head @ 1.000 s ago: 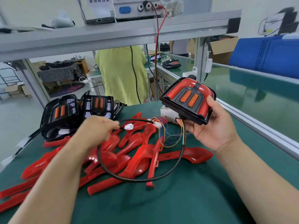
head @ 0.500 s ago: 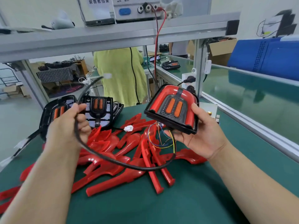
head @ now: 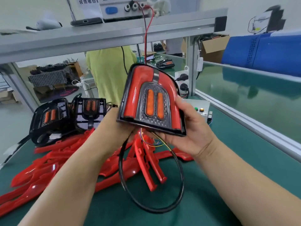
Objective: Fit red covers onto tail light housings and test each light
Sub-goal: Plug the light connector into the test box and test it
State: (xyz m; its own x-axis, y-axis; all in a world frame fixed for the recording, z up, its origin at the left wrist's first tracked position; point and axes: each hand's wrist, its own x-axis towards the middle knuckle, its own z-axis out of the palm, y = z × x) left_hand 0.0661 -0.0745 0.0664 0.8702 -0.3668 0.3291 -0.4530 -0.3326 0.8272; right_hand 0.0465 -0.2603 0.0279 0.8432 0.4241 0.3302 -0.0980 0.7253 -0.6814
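While between curled right fingers (head: pixel 183 104), one covered tail light (head: pixel 151 101); left hand (head: pixel 112 128), fingers hidden; two housings (head: pixel 48 118) (head: pixel 91 110) behind.

The left hand (head: pixel 114 127) and right hand (head: pixel 191 128) and both forearms are bare.

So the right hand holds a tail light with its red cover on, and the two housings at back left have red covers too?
Not quite: the head view shows the two housings at back left bare black, no red covers. The right hand does hold a tail light with its red cover on.
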